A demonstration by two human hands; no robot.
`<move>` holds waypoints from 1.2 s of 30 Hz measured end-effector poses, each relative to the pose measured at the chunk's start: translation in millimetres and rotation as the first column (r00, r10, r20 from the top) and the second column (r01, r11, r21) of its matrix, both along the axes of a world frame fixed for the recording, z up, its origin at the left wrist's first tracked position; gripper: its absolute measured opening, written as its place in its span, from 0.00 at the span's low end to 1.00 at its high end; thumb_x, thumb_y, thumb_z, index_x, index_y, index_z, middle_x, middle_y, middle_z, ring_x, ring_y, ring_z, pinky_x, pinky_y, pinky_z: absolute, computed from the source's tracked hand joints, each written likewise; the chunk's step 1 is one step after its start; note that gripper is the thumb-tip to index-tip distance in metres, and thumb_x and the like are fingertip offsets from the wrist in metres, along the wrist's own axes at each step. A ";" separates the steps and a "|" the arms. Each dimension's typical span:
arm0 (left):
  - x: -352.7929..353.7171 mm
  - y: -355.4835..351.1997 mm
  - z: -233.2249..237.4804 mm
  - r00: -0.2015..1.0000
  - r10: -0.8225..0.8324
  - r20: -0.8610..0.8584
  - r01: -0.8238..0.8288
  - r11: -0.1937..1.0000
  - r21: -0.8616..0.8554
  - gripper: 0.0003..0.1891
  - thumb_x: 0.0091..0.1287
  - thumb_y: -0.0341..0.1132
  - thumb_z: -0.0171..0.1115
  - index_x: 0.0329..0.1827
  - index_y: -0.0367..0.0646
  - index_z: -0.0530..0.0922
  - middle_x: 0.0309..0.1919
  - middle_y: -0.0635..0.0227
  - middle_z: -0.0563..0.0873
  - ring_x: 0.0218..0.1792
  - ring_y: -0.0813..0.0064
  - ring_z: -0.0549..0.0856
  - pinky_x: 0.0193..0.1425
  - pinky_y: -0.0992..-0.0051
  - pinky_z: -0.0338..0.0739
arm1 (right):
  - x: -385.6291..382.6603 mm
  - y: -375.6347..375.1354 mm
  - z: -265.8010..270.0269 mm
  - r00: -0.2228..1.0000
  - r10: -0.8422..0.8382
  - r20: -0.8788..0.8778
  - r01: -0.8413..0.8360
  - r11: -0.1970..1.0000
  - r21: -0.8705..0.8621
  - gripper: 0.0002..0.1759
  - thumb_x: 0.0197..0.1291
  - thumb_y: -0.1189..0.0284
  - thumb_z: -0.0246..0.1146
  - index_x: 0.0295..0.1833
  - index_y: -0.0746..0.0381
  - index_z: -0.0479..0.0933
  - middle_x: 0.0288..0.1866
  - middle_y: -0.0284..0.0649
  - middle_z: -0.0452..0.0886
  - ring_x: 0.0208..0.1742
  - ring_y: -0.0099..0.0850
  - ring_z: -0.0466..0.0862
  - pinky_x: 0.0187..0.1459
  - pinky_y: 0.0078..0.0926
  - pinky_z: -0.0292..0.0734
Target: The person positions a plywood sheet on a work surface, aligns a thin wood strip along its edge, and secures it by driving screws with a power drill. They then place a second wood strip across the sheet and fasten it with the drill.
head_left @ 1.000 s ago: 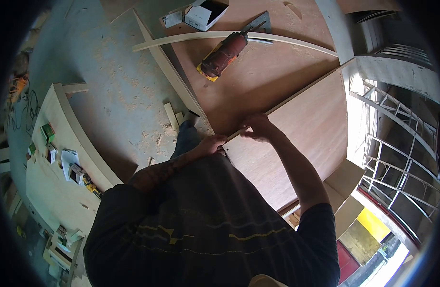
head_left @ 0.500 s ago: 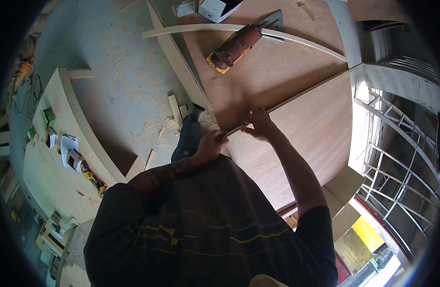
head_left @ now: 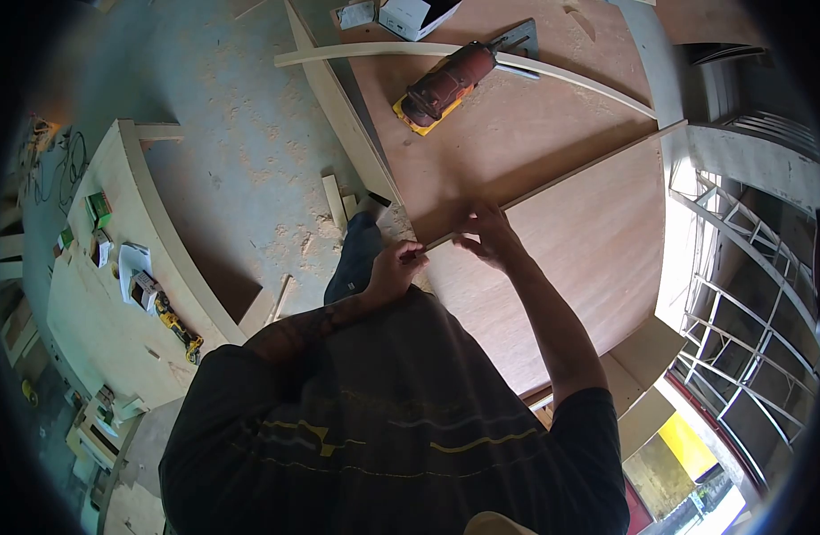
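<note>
A flat wooden panel (head_left: pixel 561 259) lies in front of me, with a thin wood strip (head_left: pixel 588 168) along its far edge. My left hand (head_left: pixel 395 270) pinches the near end of that strip at the panel's corner. Just to the right, my right hand (head_left: pixel 488 236) rests over the same edge, its fingers spread and curved across the strip. Whether its fingertips press on the strip is hard to make out. Beyond the strip lies a reddish plywood sheet (head_left: pixel 508 134).
A red and yellow power tool (head_left: pixel 447 85) lies on the plywood beside a curved wood strip (head_left: pixel 374 50). A long board (head_left: pixel 338 98) runs along its left side. Left, a curved wooden piece (head_left: pixel 115 267) carries a yellow tool (head_left: pixel 176 328). Sawdust and offcuts (head_left: pixel 334 201) litter the floor.
The whole view has shifted slightly, so the surroundings appear a little further right. Both hands stay at the strip's near end, with only slight finger movement.
</note>
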State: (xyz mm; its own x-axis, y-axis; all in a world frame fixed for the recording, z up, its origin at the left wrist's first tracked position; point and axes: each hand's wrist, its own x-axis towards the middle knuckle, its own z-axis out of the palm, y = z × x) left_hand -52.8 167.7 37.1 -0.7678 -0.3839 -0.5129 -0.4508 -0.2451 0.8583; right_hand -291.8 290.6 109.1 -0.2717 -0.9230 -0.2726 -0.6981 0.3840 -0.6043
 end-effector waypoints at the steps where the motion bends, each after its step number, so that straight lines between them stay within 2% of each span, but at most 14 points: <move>1: -0.5 -0.4 2.3 1.000 0.000 0.010 0.000 1.000 -0.026 0.18 0.71 0.35 0.76 0.58 0.34 0.86 0.44 0.58 0.94 0.47 0.71 0.93 0.56 0.71 0.87 | 1.5 1.2 -0.5 1.000 -0.023 0.001 0.023 1.000 0.001 0.14 0.56 0.63 0.80 0.48 0.50 0.90 0.57 0.39 0.80 0.66 0.44 0.76 0.70 0.49 0.73; 9: -3.2 -1.3 11.6 1.000 -0.028 0.010 0.029 0.992 -0.122 0.17 0.71 0.33 0.75 0.58 0.33 0.86 0.44 0.57 0.95 0.46 0.70 0.95 0.53 0.72 0.88 | 6.8 5.6 -10.2 0.989 -0.145 0.025 0.146 0.985 -0.088 0.14 0.52 0.64 0.81 0.47 0.46 0.92 0.54 0.36 0.80 0.64 0.42 0.76 0.70 0.48 0.72; 15: -4.9 -6.7 16.5 0.996 -0.086 -0.009 0.083 0.980 -0.180 0.14 0.71 0.30 0.74 0.56 0.33 0.87 0.43 0.57 0.95 0.45 0.71 0.95 0.52 0.72 0.88 | 7.0 6.4 -11.0 0.977 -0.203 0.062 0.205 0.978 -0.033 0.13 0.50 0.65 0.82 0.44 0.47 0.92 0.53 0.36 0.81 0.66 0.42 0.76 0.72 0.48 0.70; 21: -3.2 -2.6 5.9 0.999 -0.047 -0.004 0.046 0.994 -0.096 0.15 0.70 0.32 0.75 0.55 0.32 0.87 0.45 0.56 0.95 0.47 0.71 0.94 0.54 0.71 0.88 | 6.5 7.6 -13.8 0.974 -0.206 0.097 0.211 0.977 -0.044 0.13 0.49 0.64 0.82 0.43 0.47 0.92 0.56 0.36 0.82 0.69 0.42 0.75 0.73 0.49 0.70; 23: -3.6 0.5 5.4 0.999 0.043 0.020 -0.042 0.997 -0.069 0.16 0.70 0.33 0.76 0.55 0.32 0.87 0.47 0.55 0.94 0.49 0.71 0.94 0.55 0.71 0.88 | 8.0 5.9 -11.9 0.970 -0.227 0.092 0.230 0.973 -0.022 0.11 0.49 0.62 0.82 0.40 0.48 0.92 0.56 0.36 0.82 0.70 0.43 0.74 0.76 0.49 0.66; 24: -3.2 0.4 5.6 0.999 0.038 0.021 -0.037 0.997 -0.070 0.16 0.70 0.33 0.76 0.55 0.32 0.87 0.47 0.55 0.94 0.49 0.71 0.94 0.55 0.71 0.88 | 8.9 5.4 -8.5 0.968 -0.232 0.094 0.235 0.972 -0.023 0.11 0.49 0.62 0.82 0.40 0.48 0.92 0.56 0.36 0.82 0.70 0.43 0.74 0.76 0.49 0.66; 26: -5.2 -0.9 8.9 1.000 0.006 0.022 -0.004 0.996 -0.092 0.16 0.70 0.35 0.76 0.54 0.33 0.87 0.48 0.52 0.93 0.48 0.65 0.94 0.53 0.68 0.88 | 9.3 5.6 -0.9 0.983 -0.170 -0.072 0.176 0.981 0.076 0.18 0.51 0.60 0.82 0.49 0.46 0.91 0.62 0.38 0.80 0.77 0.46 0.69 0.81 0.58 0.57; 27: -6.5 -1.3 12.9 1.000 0.004 0.021 -0.002 0.996 -0.094 0.16 0.70 0.35 0.76 0.54 0.33 0.87 0.48 0.52 0.93 0.48 0.65 0.94 0.53 0.68 0.88 | 13.0 3.7 2.1 0.982 -0.172 -0.073 0.178 0.981 0.075 0.18 0.51 0.60 0.82 0.49 0.46 0.91 0.62 0.38 0.80 0.77 0.46 0.69 0.81 0.58 0.57; 29: -9.9 -4.1 24.0 0.996 -0.092 -0.009 0.084 0.944 -0.318 0.14 0.70 0.34 0.74 0.52 0.35 0.88 0.44 0.52 0.91 0.47 0.58 0.92 0.53 0.64 0.87 | 24.8 1.2 7.3 0.931 -0.288 -0.225 0.331 0.926 0.180 0.42 0.49 0.53 0.83 0.72 0.45 0.80 0.78 0.48 0.69 0.85 0.57 0.56 0.82 0.74 0.44; 30: -11.5 -6.7 27.8 0.996 -0.094 -0.010 0.085 0.942 -0.325 0.14 0.70 0.34 0.74 0.52 0.35 0.88 0.44 0.52 0.91 0.47 0.58 0.92 0.53 0.64 0.87 | 32.1 5.1 4.6 0.930 -0.291 -0.224 0.332 0.927 0.173 0.42 0.49 0.53 0.83 0.72 0.45 0.80 0.78 0.48 0.69 0.85 0.57 0.56 0.82 0.74 0.44; 32: -15.3 -17.6 34.5 0.970 -0.230 -0.082 0.162 0.859 -0.486 0.12 0.70 0.33 0.73 0.51 0.35 0.88 0.42 0.50 0.89 0.48 0.53 0.90 0.54 0.60 0.85 | 50.1 6.8 0.1 0.711 -0.604 -0.360 0.685 0.710 0.162 0.70 0.45 0.48 0.85 0.89 0.47 0.52 0.90 0.60 0.46 0.89 0.68 0.41 0.79 0.86 0.34; 33: -16.4 -20.4 35.6 0.964 -0.259 -0.054 0.195 0.833 -0.517 0.10 0.69 0.33 0.73 0.48 0.36 0.89 0.42 0.52 0.88 0.50 0.53 0.88 0.56 0.60 0.83 | 55.6 3.3 7.5 0.624 -0.720 -0.304 0.781 0.555 0.287 0.83 0.43 0.45 0.86 0.92 0.54 0.34 0.91 0.65 0.30 0.89 0.73 0.33 0.77 0.88 0.35; 34: -18.0 -26.2 36.4 0.964 -0.262 -0.055 0.193 0.823 -0.534 0.10 0.69 0.33 0.73 0.48 0.36 0.89 0.42 0.52 0.88 0.50 0.53 0.88 0.56 0.60 0.83 | 61.7 2.8 6.0 0.621 -0.727 -0.293 0.783 0.560 0.272 0.83 0.43 0.45 0.86 0.92 0.54 0.34 0.91 0.65 0.30 0.89 0.73 0.33 0.77 0.88 0.35; 36: -27.0 -41.4 43.0 0.894 -0.447 -0.039 0.354 0.755 -0.552 0.11 0.67 0.33 0.77 0.46 0.36 0.89 0.41 0.57 0.88 0.43 0.56 0.89 0.51 0.62 0.85 | 71.3 5.6 -2.2 0.441 -0.870 -0.221 0.864 0.346 0.366 0.83 0.47 0.44 0.85 0.91 0.58 0.30 0.92 0.63 0.26 0.90 0.70 0.29 0.77 0.87 0.38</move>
